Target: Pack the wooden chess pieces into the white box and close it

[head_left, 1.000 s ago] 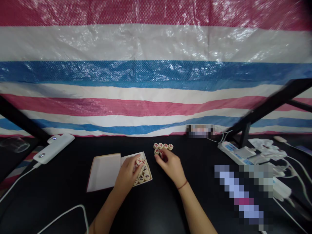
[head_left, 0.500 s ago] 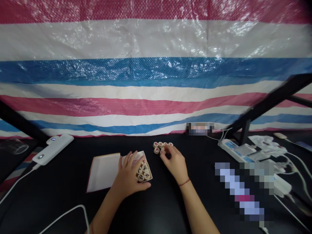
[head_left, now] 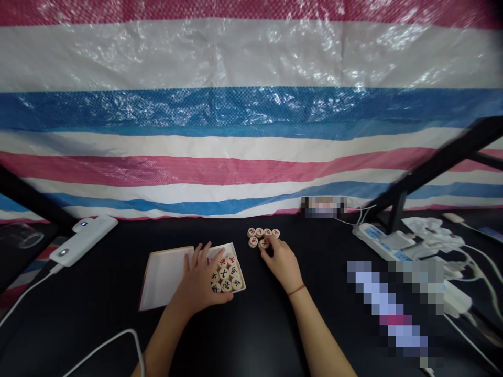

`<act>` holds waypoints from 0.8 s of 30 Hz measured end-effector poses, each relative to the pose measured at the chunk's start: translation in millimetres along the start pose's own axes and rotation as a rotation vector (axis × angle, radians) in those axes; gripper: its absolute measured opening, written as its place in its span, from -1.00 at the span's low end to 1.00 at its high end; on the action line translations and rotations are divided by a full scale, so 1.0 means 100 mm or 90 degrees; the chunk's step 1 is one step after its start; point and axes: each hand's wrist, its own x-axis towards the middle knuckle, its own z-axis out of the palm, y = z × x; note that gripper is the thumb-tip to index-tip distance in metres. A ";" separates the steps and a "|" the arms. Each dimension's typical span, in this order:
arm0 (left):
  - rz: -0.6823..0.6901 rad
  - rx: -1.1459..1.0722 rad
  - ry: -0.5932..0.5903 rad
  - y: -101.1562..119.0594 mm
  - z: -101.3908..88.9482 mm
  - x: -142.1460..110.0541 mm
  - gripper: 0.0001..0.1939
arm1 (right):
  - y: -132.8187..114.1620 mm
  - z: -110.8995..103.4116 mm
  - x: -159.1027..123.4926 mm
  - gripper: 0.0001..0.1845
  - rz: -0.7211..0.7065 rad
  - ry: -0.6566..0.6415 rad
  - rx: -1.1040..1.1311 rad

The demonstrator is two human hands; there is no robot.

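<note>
A small white box (head_left: 236, 252) lies open on the black table, with several round wooden chess pieces (head_left: 225, 273) inside it, marked in red and black. Its white lid (head_left: 163, 276) lies flat just to the left. My left hand (head_left: 198, 283) rests on the box and lid with its fingers stretched out flat. Beyond the box, several more pieces (head_left: 261, 233) with red marks stand in a short row. My right hand (head_left: 282, 262) is at the near side of that row, its fingertips pinched on one piece (head_left: 264, 243).
A white power bank (head_left: 84, 239) with a cable lies at the left. A power strip (head_left: 387, 246), plugs and white cables crowd the right side. A striped plastic sheet hangs behind the table, and black frame bars (head_left: 432, 165) slant in at both sides.
My left hand has slid left off the pieces in the box and flattened out. My right hand has set a piece down at the near side of the row.
</note>
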 end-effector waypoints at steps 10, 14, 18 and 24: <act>0.086 -0.058 -0.018 -0.13 -0.07 0.10 0.05 | -0.03 0.04 0.01 -0.93 -0.003 0.025 0.035; 0.098 -0.077 -0.004 -0.14 -0.08 0.12 0.04 | -0.03 0.06 0.01 -0.91 -0.005 0.041 0.042; 0.097 -0.079 -0.002 -0.14 -0.06 0.13 0.04 | -0.04 0.09 0.00 -0.89 0.002 0.047 0.039; 0.107 -0.053 0.012 -0.15 -0.06 0.11 0.05 | -0.06 0.06 0.01 -0.85 -0.001 0.060 0.063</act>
